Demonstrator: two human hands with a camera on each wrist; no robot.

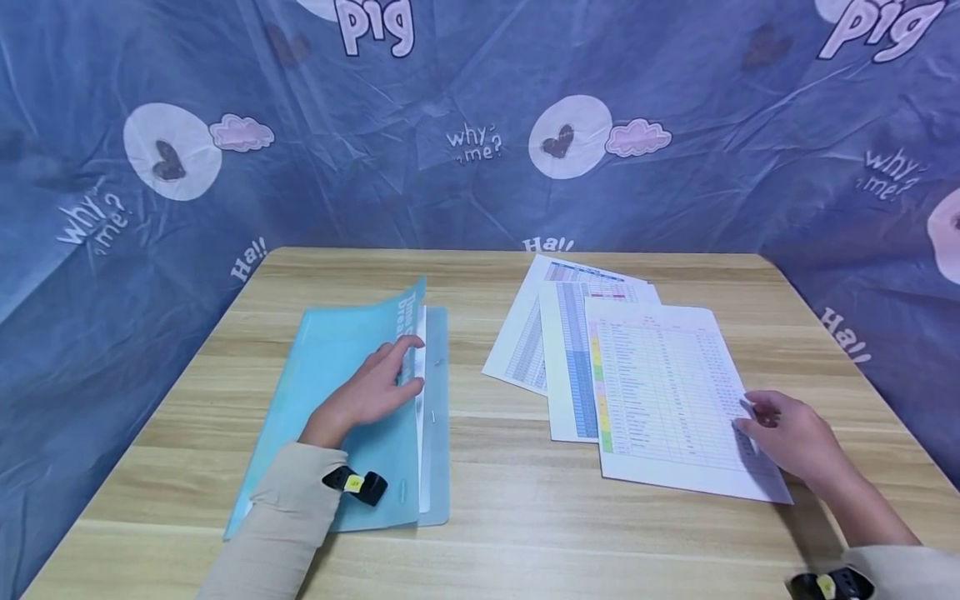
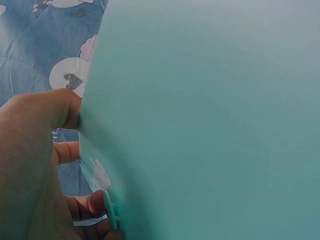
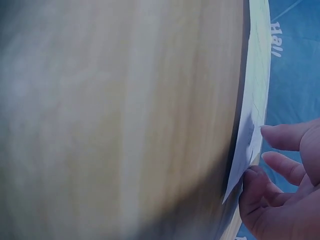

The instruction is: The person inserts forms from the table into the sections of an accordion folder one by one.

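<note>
A light blue plastic folder (image 1: 341, 358) lies on the left of the table, its front cover partly raised along the right side with white paper showing inside. My left hand (image 1: 371, 383) holds this cover's free edge, fingers bent round it; in the left wrist view the cover (image 2: 200, 120) fills most of the picture beside the fingers. On the right lies a printed sheet (image 1: 667, 392) with a coloured left column. My right hand (image 1: 795, 437) has its loosely bent fingertips right at the sheet's right edge, and the right wrist view shows the sheet's edge (image 3: 247, 135) beside them.
Two more printed sheets, one with a blue column (image 1: 573, 392) and one farther back (image 1: 517, 346), fan out under the top sheet. The wooden table (image 1: 517, 533) ends at a blue patterned cloth (image 1: 465, 192) behind and at both sides.
</note>
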